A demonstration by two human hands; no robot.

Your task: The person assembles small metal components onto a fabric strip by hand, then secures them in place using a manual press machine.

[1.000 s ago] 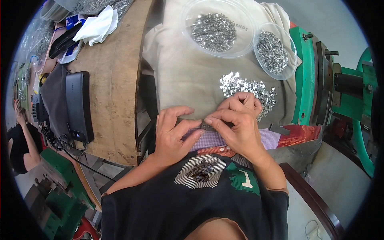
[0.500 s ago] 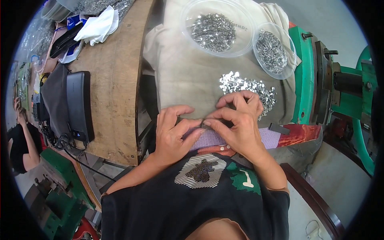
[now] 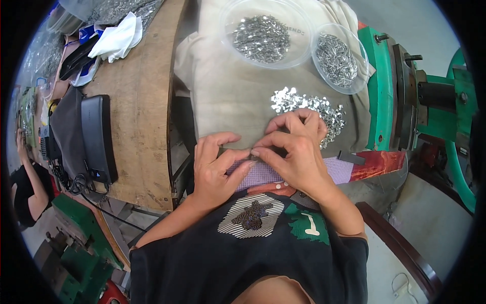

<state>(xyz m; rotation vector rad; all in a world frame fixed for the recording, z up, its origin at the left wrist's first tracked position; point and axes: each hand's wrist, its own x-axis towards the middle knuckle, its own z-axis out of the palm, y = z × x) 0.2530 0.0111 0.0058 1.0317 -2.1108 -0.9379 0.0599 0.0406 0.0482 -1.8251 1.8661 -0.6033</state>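
Observation:
My left hand (image 3: pixel 215 164) and my right hand (image 3: pixel 293 152) meet at the near edge of a beige cloth (image 3: pixel 228 109). Thumb and forefinger of each are pinched together, with the fingertips touching or nearly so. Whatever lies between them is too small and covered to name. Just beyond my right hand a heap of small shiny metal pieces (image 3: pixel 331 119) is spread on the cloth. Farther off stand a large round clear tub (image 3: pixel 301 53) of silvery metal pieces (image 3: pixel 261 39) and a smaller clear tub (image 3: pixel 360 76) of thin metal pins (image 3: pixel 336 61).
A green machine (image 3: pixel 379 96) stands at the right. On the left, a wooden bench (image 3: pixel 142 101) carries a black flat device (image 3: pixel 96 137) with cables and a white cloth (image 3: pixel 119 38). A dark bar (image 3: pixel 351 157) lies by the purple checked cloth (image 3: pixel 334 169). Another person's arm (image 3: pixel 31 177) shows far left.
The view has shifted slightly, so the tubs and bench sit a little left and higher. My two hands stay pinched together at the same place on the cloth's edge.

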